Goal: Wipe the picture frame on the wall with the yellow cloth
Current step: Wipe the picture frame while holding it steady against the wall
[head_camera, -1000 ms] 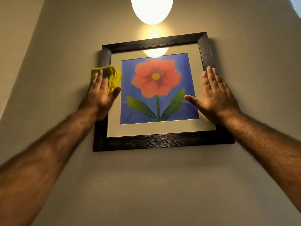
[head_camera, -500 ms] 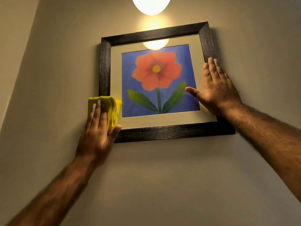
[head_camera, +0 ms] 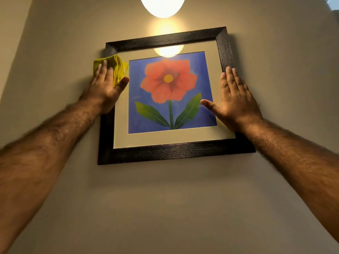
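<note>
A dark wooden picture frame (head_camera: 165,154) hangs on the beige wall, holding a red flower print on blue with a cream mat. My left hand (head_camera: 105,87) presses a folded yellow cloth (head_camera: 117,67) flat against the upper part of the frame's left side. The cloth sticks out above and to the right of my fingers. My right hand (head_camera: 236,101) lies flat, fingers together, on the frame's right side and the glass, holding nothing.
A lit oval lamp (head_camera: 162,6) hangs just above the frame, and its glare reflects in the glass near the top. A wall corner runs up the far left. Bare wall (head_camera: 165,208) spreads below the frame.
My left hand slid the cloth from the frame's lower left corner back up its left side. My right hand stayed on the right side.
</note>
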The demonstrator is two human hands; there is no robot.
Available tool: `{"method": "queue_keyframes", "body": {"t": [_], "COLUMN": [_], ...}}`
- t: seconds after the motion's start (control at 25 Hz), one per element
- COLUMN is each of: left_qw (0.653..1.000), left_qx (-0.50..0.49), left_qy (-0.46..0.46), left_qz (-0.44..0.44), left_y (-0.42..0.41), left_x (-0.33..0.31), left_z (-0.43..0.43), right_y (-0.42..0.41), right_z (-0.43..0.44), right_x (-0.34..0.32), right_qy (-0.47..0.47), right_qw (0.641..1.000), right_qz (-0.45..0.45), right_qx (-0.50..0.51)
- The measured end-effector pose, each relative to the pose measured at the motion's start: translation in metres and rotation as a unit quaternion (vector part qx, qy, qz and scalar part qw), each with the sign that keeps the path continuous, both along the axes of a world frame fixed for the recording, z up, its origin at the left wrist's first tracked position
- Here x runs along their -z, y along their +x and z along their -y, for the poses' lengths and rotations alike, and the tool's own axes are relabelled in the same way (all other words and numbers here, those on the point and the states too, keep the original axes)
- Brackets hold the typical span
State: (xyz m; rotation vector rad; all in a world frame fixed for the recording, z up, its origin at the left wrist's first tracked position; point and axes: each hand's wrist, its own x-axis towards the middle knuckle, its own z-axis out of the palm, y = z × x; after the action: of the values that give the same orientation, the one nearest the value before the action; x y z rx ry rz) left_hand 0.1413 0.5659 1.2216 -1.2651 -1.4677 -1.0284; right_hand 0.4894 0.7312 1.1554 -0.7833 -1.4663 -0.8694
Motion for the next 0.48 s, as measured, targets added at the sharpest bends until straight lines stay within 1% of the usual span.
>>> {"method": "queue_keyframes", "body": {"t": [0.08, 0.16, 0.28, 0.4, 0.48], "left_qw": [1.0, 1.0, 0.999, 0.999, 0.999], "left_qx": [0.008, 0.02, 0.03, 0.038, 0.042], "left_qy": [-0.002, 0.01, 0.015, 0.001, -0.014], "left_qz": [-0.002, -0.006, -0.019, -0.024, -0.02], "left_y": [-0.002, -0.003, -0.005, -0.006, -0.007], "left_x": [0.005, 0.035, 0.102, 0.172, 0.207], "left_z": [-0.001, -0.003, -0.003, -0.001, 0.003], "right_y": [-0.001, -0.001, 0.0, 0.0, 0.0], "right_z": [0.001, 0.003, 0.006, 0.004, 0.004], "right_x": [0.001, 0.001, 0.001, 0.001, 0.001], "right_qy": [-0.002, -0.007, -0.013, -0.014, -0.012], "right_qw": [1.0, 1.0, 1.0, 1.0, 1.0], "right_qz": [-0.001, 0.001, 0.003, 0.002, 0.0], "right_qx": [0.006, 0.005, 0.004, 0.005, 0.001]}}
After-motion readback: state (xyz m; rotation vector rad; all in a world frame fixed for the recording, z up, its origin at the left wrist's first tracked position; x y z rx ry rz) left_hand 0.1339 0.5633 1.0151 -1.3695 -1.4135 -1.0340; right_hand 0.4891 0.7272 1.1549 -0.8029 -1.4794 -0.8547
